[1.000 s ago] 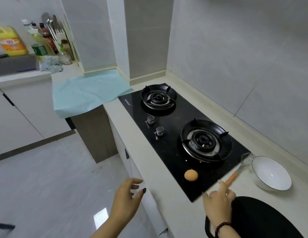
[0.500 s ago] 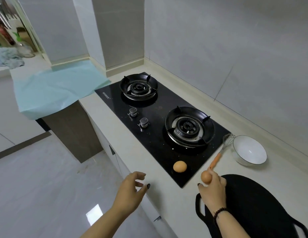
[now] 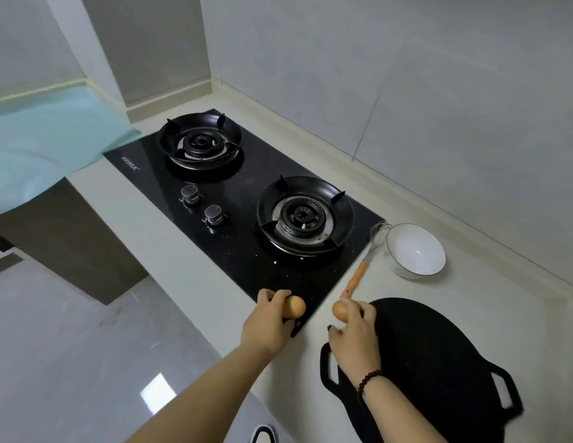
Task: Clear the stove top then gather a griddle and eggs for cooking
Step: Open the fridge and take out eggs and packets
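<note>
A black two-burner gas stove (image 3: 247, 187) is set into the pale counter. At its near corner my left hand (image 3: 267, 321) grips a brown egg (image 3: 295, 306). Just to the right, my right hand (image 3: 354, 334) holds a second brown egg (image 3: 340, 310) above the counter. Under and behind my right hand lies a round black griddle (image 3: 438, 362) with loop handles, flat on the counter.
A white bowl (image 3: 416, 251) sits right of the stove with an orange-handled whisk (image 3: 362, 270) beside it. A pale blue sheet (image 3: 48, 148) covers the counter at left. The tiled wall runs behind; the counter edge drops to the floor at left.
My left hand has reached from beyond the counter edge to the stove corner and taken hold of the egg lying there. My right hand still holds its egg.
</note>
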